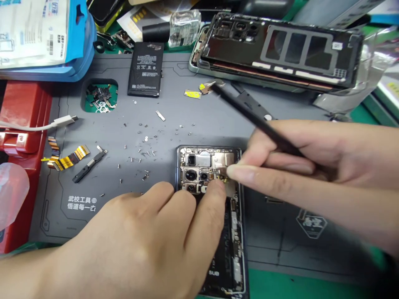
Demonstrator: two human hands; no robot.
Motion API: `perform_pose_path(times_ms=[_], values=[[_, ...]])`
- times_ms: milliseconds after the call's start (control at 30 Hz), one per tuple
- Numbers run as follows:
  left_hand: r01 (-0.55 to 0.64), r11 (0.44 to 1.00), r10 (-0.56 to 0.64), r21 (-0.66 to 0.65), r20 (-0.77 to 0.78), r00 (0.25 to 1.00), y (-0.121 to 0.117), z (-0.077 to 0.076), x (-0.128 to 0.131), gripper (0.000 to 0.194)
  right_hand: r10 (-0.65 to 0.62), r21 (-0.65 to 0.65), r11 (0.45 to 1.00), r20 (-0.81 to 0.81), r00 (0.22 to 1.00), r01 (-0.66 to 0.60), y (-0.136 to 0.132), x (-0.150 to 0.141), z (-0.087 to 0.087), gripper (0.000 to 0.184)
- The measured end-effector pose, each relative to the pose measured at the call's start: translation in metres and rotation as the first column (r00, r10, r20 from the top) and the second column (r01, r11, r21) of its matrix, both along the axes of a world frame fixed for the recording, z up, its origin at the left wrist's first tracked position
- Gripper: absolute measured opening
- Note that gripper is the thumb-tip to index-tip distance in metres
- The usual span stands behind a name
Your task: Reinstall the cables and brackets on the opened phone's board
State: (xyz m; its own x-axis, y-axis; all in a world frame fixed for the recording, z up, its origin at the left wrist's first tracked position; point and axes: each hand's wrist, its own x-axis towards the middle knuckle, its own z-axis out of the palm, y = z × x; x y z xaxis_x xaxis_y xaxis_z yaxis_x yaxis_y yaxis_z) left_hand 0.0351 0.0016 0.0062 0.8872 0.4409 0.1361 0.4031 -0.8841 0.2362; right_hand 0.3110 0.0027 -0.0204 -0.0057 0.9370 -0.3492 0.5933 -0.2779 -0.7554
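A grey work mat [193, 112] is spreading beneath the opened phone [226, 245]. Left hand [149, 241] is covering much of the phone's left side, fingers bent, index fingertip touching the board just beside its camera lenses [190, 175]; whether the other fingers are gripping the frame, I cannot tell. Right hand [299, 191] is reaching in from the phone's right, grasping a slim black tool [255, 118]. The tool's free end is pointing away past the phone's top edge. Right thumb tip is sitting at the phone's upper right; contact unclear.

Second phone [299, 54]: lying beyond and to the right of the opened phone, dark panel uppermost. The opened phone itself is lying between the hands, internals showing. Red case [25, 108]: standing far left of it. White-and-blue packet [34, 33]: lying far beyond, leftward. Black battery [145, 70] is resting past the phone's top left corner; capped glass bottle [185, 28], farther off, is lying sideways. Ribbon cable [73, 158]: curling well left of the phone. Small screws [153, 153] are scattering between cable and phone.
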Motion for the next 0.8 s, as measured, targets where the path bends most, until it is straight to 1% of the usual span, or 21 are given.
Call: perform_pose_path(times_ms=[167, 233, 367, 467, 567, 700, 800], values=[[0.004, 0.998, -0.004, 0.064, -0.007, 1.000, 0.001, 0.000, -0.001, 0.052, -0.020, 0.085, 0.996, 0.013, 1.000, 0.019, -0.001, -0.008, 0.005, 0.041], [0.012, 0.997, -0.010, 0.071, -0.023, 1.000, 0.002, 0.001, 0.000, 0.051, 0.018, 0.089, 0.996, 0.056, 0.998, -0.023, -0.001, -0.008, 0.007, 0.042], [0.006, 0.995, -0.002, 0.098, -0.044, 0.999, 0.002, 0.003, 0.002, 0.049, 0.143, 0.121, 0.978, 0.203, 0.969, -0.169, -0.006, 0.003, 0.005, 0.044], [0.002, 0.997, 0.002, 0.083, -0.055, 0.999, 0.001, 0.004, 0.002, 0.050, 0.147, 0.163, 0.967, 0.266, 0.953, -0.195, -0.011, 0.010, -0.002, 0.043], [-0.001, 0.996, 0.006, 0.091, -0.053, 0.999, 0.001, 0.003, 0.002, 0.050, 0.111, 0.163, 0.974, 0.254, 0.961, -0.156, -0.011, 0.008, -0.007, 0.043], [0.009, 0.995, -0.003, 0.104, -0.055, 0.998, 0.001, 0.004, 0.002, 0.048, 0.008, 0.140, 0.990, 0.075, 0.997, -0.019, -0.004, -0.005, -0.007, 0.049], [0.017, 0.994, -0.010, 0.111, -0.059, 0.998, 0.003, 0.005, 0.002, 0.046, -0.050, 0.120, 0.991, -0.011, 0.999, 0.051, 0.003, -0.012, -0.007, 0.052]])
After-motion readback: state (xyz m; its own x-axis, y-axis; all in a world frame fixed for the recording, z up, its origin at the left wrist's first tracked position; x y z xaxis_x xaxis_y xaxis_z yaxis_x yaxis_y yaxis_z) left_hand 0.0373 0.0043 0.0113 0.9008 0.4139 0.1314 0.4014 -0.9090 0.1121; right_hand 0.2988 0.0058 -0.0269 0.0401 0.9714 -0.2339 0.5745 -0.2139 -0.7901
